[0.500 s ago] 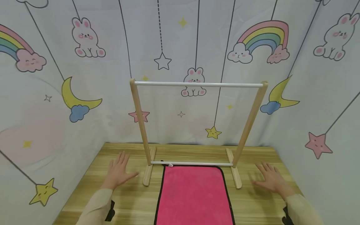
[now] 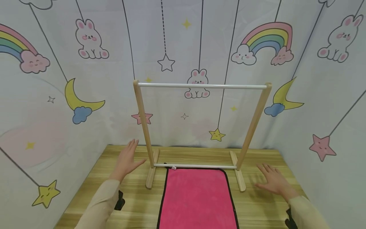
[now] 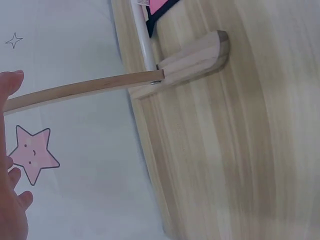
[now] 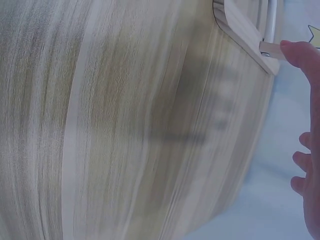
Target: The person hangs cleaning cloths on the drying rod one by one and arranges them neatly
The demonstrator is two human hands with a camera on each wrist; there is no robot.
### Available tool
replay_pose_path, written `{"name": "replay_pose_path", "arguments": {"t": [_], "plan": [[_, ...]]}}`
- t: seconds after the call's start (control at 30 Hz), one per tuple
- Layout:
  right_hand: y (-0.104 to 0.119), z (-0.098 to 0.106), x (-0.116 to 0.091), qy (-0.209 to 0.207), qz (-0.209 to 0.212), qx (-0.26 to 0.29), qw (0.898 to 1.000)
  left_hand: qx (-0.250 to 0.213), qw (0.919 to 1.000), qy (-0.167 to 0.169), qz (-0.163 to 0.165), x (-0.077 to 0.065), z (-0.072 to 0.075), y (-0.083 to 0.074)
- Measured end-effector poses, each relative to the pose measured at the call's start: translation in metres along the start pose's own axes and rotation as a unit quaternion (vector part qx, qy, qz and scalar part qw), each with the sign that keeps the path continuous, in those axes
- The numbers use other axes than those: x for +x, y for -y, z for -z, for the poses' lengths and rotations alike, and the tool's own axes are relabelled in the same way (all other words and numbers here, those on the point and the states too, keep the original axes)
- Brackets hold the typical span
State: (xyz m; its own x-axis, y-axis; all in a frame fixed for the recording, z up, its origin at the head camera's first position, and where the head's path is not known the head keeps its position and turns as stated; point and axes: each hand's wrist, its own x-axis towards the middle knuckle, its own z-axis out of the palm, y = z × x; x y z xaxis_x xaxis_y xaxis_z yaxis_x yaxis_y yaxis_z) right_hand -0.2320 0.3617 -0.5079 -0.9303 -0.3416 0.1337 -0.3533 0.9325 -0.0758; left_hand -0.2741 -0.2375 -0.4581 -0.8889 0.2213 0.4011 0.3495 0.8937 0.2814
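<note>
Backdrop (image 2: 171, 38): printed curtain behind tbl. Table (image 2: 266, 210): wood-grain top. Rack (image 2: 171, 85): wood frame w/ white rails, standing upright on tbl. Cloth (image 2: 198, 197): pink w/ black edging, flat on tbl; far edge at btm rail (image 2: 195, 166), near edge out of frame.

L hand (image 2: 125, 162): fingers extended, nothing held; just outside L upright (image 2: 144, 125), thumb twd it, contact n/c. R hand (image 2: 274, 181): fingers likewise extended, no grip; raised over tbl, apart from R upright (image 2: 253, 127). Label (image 2: 174, 168): small, white, at cloth's far L corner.

Assessment: step in hand judged to be positioning abt rack; nothing gripped. Next move prob. calls for both hands inward, level, fingers curling on uprights if rack is handled, or lower, pinching edging if cloth.
</note>
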Motion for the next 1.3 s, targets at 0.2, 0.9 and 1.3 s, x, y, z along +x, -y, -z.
{"name": "replay_pose_path", "arguments": {"t": [0.2, 0.9, 1.3], "plan": [[0.002, 0.002, 0.001, -0.004, 0.004, -0.003, 1.0, -0.049, 0.9987, -0.011, 0.012, 0.016, 0.011, -0.014], [0.01, -0.004, 0.009, -0.029, 0.036, 0.021, 0.999, -0.206, 0.9655, -0.147, 0.06, 0.067, 0.04, -0.045], [0.021, -0.002, 0.011, -0.029, 0.041, 0.026, 0.998, -0.247, 0.9486, -0.185, 0.071, 0.08, 0.042, -0.053]]}}
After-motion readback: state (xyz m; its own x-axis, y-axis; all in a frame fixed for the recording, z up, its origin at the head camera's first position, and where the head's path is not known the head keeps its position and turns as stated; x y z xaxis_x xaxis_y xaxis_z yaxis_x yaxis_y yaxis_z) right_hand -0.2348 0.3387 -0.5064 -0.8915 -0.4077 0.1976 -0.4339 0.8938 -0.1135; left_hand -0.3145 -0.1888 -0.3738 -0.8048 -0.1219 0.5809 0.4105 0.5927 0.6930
